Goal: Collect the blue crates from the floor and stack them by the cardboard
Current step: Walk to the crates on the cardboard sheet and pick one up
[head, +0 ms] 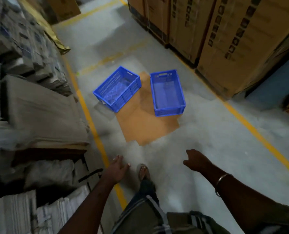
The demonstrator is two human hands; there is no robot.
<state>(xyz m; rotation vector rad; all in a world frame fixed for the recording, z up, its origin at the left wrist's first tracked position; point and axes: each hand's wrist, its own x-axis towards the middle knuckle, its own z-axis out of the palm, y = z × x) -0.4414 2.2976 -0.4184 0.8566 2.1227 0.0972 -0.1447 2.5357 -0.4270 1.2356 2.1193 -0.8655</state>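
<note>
Two blue crates on floor, apart: tilted crate (117, 88) half on flat cardboard sheet (143, 125), upright crate (167, 92) beside it. Left hand (116, 168) spread, empty; right hand (195, 160) loosely curled, empty. Risks: sandalled foot (143, 171) slipping on loose cardboard; tilted crate tipping when grabbed.

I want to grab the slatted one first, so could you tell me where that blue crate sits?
In the head view, the slatted crate sits left of the solid-walled crate, partly on the flat cardboard sheet, near the yellow floor line.
</note>
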